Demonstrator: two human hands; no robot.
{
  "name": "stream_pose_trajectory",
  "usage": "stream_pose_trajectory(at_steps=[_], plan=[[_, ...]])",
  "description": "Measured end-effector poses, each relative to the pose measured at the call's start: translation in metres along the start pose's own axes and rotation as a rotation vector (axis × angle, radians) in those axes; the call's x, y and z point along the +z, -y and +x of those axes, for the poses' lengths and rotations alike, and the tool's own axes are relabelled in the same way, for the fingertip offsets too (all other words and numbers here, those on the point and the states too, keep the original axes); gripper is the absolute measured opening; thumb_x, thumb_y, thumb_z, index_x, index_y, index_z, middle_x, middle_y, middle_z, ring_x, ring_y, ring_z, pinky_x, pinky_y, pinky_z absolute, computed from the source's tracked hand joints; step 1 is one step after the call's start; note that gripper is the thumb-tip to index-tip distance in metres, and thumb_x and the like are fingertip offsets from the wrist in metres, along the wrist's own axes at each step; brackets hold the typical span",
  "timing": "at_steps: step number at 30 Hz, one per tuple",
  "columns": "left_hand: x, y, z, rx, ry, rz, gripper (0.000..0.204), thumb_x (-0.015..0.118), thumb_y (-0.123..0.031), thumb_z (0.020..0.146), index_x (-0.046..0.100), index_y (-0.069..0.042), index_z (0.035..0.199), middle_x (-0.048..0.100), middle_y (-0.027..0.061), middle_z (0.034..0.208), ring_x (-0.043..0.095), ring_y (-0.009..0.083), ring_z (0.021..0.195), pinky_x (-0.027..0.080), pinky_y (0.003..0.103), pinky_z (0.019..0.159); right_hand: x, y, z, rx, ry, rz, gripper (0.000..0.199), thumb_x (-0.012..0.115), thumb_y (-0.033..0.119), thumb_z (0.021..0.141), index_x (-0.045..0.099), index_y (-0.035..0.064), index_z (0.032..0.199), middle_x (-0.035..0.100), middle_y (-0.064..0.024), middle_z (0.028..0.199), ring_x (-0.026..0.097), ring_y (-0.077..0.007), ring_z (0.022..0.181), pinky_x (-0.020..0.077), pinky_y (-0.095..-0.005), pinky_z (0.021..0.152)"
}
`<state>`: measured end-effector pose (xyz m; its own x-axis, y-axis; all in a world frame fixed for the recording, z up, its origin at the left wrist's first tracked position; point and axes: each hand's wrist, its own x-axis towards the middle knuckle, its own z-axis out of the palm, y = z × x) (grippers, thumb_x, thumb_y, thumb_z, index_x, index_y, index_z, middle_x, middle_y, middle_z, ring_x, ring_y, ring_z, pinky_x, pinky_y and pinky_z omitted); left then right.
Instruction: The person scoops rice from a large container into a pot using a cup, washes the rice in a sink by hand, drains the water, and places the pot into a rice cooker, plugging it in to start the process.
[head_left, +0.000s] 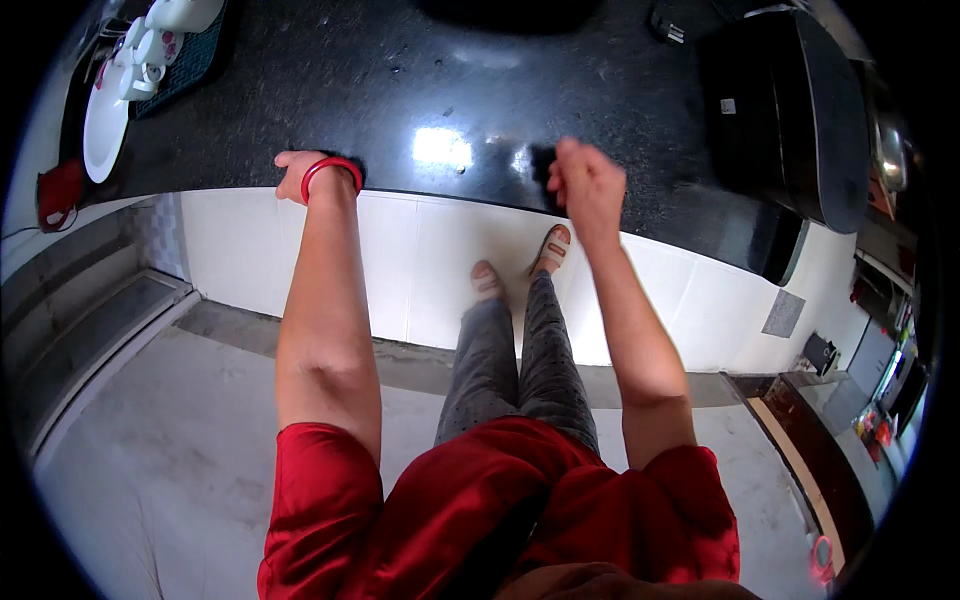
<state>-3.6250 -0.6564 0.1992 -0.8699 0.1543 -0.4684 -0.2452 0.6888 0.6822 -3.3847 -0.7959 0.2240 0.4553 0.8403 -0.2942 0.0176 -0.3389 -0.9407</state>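
My left hand (pixel 297 177), with a red bangle (pixel 330 177) around the wrist, is at the front edge of a black stone counter (pixel 440 75). Its fingers look curled in, and whatever they may grip is hidden. Farther right, my right hand (pixel 592 187) is closed in a loose fist over the counter's front edge. Nothing shows in its fingers, and it is slightly blurred. Bright light reflects off the counter top between the two hands.
At the far left, white cups (pixel 140 75) and a white oval plate (pixel 105 130) stand by a dark green rack (pixel 190 75). A red object (pixel 58 195) sits at the left edge. To the right stands a large black appliance (pixel 790 115); a black plug (pixel 667 27) lies farther back.
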Motion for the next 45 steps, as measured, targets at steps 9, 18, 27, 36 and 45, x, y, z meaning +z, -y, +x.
stream_pose_trajectory(at_steps=[9,18,27,36,45], plan=[[-0.005,-0.002,-0.002,0.003,-0.046,0.032,0.052,0.033,-0.035,0.087,0.034,0.005,0.120,0.050,0.0264,0.114,0.053,0.0381,0.099,0.042,0.044,0.087,-0.025,-0.035,-0.061,-0.082,0.061,-0.127,0.026,0.059,0.021,0.085,0.058,0.0003,0.069,0.054,-0.0016,0.055,0.048,-0.0059,0.050,0.0384,-0.0217,0.047],[-0.001,-0.004,0.000,0.009,-0.037,0.062,0.055,0.033,-0.038,0.086,0.036,0.007,0.117,0.051,0.0271,0.111,0.054,0.0389,0.097,0.043,0.045,0.085,-0.077,0.023,0.022,-0.367,-0.109,-0.611,0.013,0.054,0.013,0.081,0.058,0.0013,0.085,0.058,-0.0185,0.085,0.057,-0.0365,0.077,0.0455,-0.0402,0.068],[0.003,-0.009,-0.003,0.025,-0.098,0.135,0.058,0.032,-0.041,0.086,0.037,0.009,0.115,0.051,0.0288,0.110,0.054,0.0395,0.097,0.042,0.044,0.087,-0.081,0.086,0.178,-0.384,-0.175,-1.084,0.024,0.043,0.006,0.080,0.056,0.0060,0.101,0.053,-0.0191,0.100,0.051,-0.0364,0.095,0.0432,-0.0427,0.081],[-0.005,-0.012,-0.005,-0.015,-0.076,0.134,0.059,0.031,-0.042,0.087,0.037,0.010,0.116,0.051,0.0285,0.111,0.054,0.0389,0.098,0.042,0.043,0.087,-0.064,0.078,0.258,0.110,0.045,-1.294,0.029,0.047,0.013,0.081,0.060,0.0071,0.106,0.051,-0.0162,0.117,0.049,-0.0336,0.110,0.0417,-0.0418,0.088],[-0.001,-0.015,-0.004,-0.020,-0.095,0.166,0.060,0.032,-0.042,0.087,0.036,0.010,0.117,0.050,0.0286,0.112,0.053,0.0399,0.099,0.041,0.044,0.088,-0.101,0.127,0.266,-0.239,0.350,-0.794,0.023,0.054,0.002,0.074,0.061,0.0045,0.096,0.062,-0.0136,0.083,0.060,-0.0244,0.079,0.0457,-0.0313,0.073]])
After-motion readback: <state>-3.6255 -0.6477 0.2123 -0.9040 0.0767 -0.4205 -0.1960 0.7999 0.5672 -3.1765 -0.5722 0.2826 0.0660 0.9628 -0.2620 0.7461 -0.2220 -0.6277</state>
